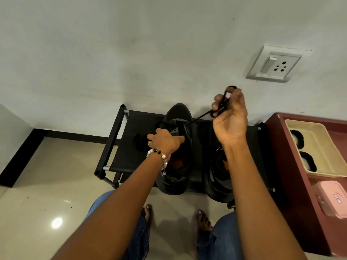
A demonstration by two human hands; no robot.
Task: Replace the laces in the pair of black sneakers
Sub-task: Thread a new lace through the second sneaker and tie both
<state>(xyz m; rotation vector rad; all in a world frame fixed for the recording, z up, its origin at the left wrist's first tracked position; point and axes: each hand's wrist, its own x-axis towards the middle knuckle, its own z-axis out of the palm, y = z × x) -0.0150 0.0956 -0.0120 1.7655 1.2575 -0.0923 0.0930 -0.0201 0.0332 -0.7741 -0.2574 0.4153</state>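
Two black sneakers stand side by side on a low black rack [120,132] against the wall. My left hand [165,141] grips the left sneaker [178,113] at its tongue and eyelets. A black lace [199,118] runs taut from that sneaker up to my right hand [230,117], which is raised and holds several loops of the lace wound round its fingers. The right sneaker [219,177] lies under my right forearm, partly hidden. A small dark bundle [139,140] rests on the rack left of my left hand.
A maroon cabinet [289,166] stands right of the rack, with a cream tray [319,147] holding two dark round items and a pink box [332,199]. A wall socket [276,63] is above. My bare feet [202,220] stand on the tiled floor.
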